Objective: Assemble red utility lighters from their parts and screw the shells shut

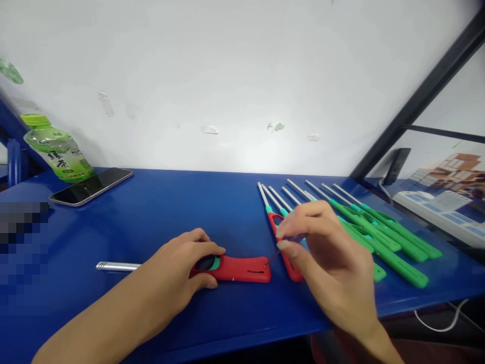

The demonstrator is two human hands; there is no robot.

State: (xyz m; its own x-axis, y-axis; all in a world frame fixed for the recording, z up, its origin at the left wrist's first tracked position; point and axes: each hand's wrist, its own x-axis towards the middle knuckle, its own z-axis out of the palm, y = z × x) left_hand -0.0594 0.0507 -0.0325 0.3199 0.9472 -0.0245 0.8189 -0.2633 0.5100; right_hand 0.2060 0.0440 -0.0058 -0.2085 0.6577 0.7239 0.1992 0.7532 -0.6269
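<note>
A red long-nosed lighter (pixel 242 269) lies flat on the blue table, its metal tube pointing left. My left hand (pixel 189 263) is closed around its middle, fingers on the far edge and thumb on the near edge. Between thumb and fingertips, my right hand (pixel 329 258) pinches a small screwdriver; its thin shaft (pixel 273 257) slants down to the lighter's right end, near a small hole and a dark slot. Most of the screwdriver's handle is hidden by my fingers. Another red lighter (pixel 291 268) lies just behind my right hand, partly covered by it.
Several green lighters (pixel 397 263) lie in a slanted row at the right. A phone (pixel 93 186) and a green-capped bottle (pixel 56 149) stand at the back left. A white wall (pixel 189 76) closes off the back, and a black frame bar (pixel 413 91) rises at the right.
</note>
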